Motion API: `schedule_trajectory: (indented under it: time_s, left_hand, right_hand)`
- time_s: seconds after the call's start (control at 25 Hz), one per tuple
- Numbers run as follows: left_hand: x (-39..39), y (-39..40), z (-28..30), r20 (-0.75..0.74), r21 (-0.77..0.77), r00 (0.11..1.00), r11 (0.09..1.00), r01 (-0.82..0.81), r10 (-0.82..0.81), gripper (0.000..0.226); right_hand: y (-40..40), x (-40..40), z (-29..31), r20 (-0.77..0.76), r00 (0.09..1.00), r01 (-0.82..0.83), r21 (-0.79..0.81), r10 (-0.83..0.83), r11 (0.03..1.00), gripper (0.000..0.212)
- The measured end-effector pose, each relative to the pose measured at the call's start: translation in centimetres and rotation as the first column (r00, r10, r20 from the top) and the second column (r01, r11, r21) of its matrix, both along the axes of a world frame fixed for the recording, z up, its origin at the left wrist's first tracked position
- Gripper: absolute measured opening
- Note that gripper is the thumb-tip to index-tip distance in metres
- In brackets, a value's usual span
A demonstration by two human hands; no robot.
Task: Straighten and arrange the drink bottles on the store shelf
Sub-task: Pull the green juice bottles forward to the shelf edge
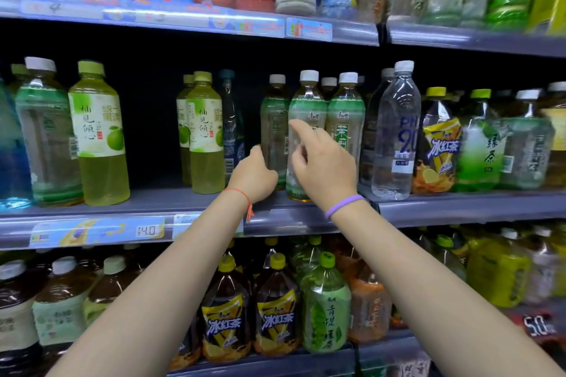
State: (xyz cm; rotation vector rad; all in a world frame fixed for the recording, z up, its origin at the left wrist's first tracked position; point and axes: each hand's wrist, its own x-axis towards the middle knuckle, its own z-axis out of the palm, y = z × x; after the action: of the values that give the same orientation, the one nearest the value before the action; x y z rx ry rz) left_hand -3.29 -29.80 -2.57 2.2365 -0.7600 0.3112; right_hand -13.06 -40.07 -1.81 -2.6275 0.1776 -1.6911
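Observation:
On the middle shelf (pixel 183 202) stand green-label tea bottles with white caps. My left hand (pixel 254 174) is at the lower left side of the set-back tea bottle (pixel 273 119); its thumb points up beside the bottle and its fingers curl round it, partly hidden. My right hand (pixel 321 162) hovers in front of the front tea bottle (pixel 307 101), index finger stretched up and left across the label, the other fingers loosely curled and holding nothing. A third tea bottle (pixel 347 107) stands just to the right.
Left of my hands stand pale yellow-green pomelo drink bottles (pixel 205 131) and a dark water bottle (pixel 232 119), with a gap in the row further left. A clear water bottle (pixel 396 131) and iced tea bottle (pixel 436 144) stand to the right. Shelves above and below hold more bottles.

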Motion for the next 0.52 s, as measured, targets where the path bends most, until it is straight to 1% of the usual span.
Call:
schedule_trajectory:
  time_s: [0.08,0.16,0.2,0.24,0.32,0.4,0.44,0.48,0.52]
  left_hand:
    - [-0.3,-0.3,-0.3,0.025,-0.067,0.999,0.997,-0.024,0.026,0.061]
    - [-0.7,-0.4,-0.3,0.066,-0.177,0.994,0.982,-0.069,0.082,0.055]
    - [-0.9,-0.4,-0.2,0.086,-0.200,0.991,0.976,-0.083,0.102,0.052]
    - [-1.0,-0.3,-0.1,0.100,-0.185,0.989,0.979,-0.087,0.107,0.051]
    - [-1.0,-0.1,0.1,0.076,-0.084,0.995,0.994,-0.065,0.071,0.056]
    - [-0.7,0.0,0.2,-0.030,0.090,0.999,0.996,0.018,-0.015,0.066]
    - [-0.7,0.0,0.2,-0.073,0.161,0.996,0.985,0.055,-0.043,0.067]
    - [-0.7,-0.1,0.0,-0.068,0.174,0.997,0.983,0.051,-0.039,0.063]
    - [-0.6,-0.1,-0.1,-0.033,0.112,0.999,0.994,0.021,-0.017,0.057]
  right_hand:
    - [-0.1,0.1,-0.3,0.022,1.000,-0.017,-0.001,0.017,1.000,0.048]
    - [-0.2,0.2,-0.7,0.062,0.997,-0.041,0.019,0.040,0.999,0.055]
    - [-0.3,0.3,-0.9,0.077,0.995,-0.067,0.040,0.064,0.997,0.057]
    - [-0.4,0.3,-1.1,0.081,0.992,-0.100,0.058,0.095,0.993,0.058]
    - [-0.5,0.5,-1.3,0.077,0.981,-0.185,0.082,0.179,0.979,0.056]
    - [-0.5,0.8,-1.3,0.063,0.966,-0.256,0.117,0.250,0.959,0.052]
    - [-0.4,0.9,-1.2,0.043,0.957,-0.290,0.144,0.286,0.946,0.050]
    - [-0.4,1.0,-1.3,0.012,0.947,-0.320,0.173,0.322,0.932,0.046]
    - [-0.4,0.9,-1.4,-0.029,0.938,-0.333,0.195,0.345,0.922,0.041]
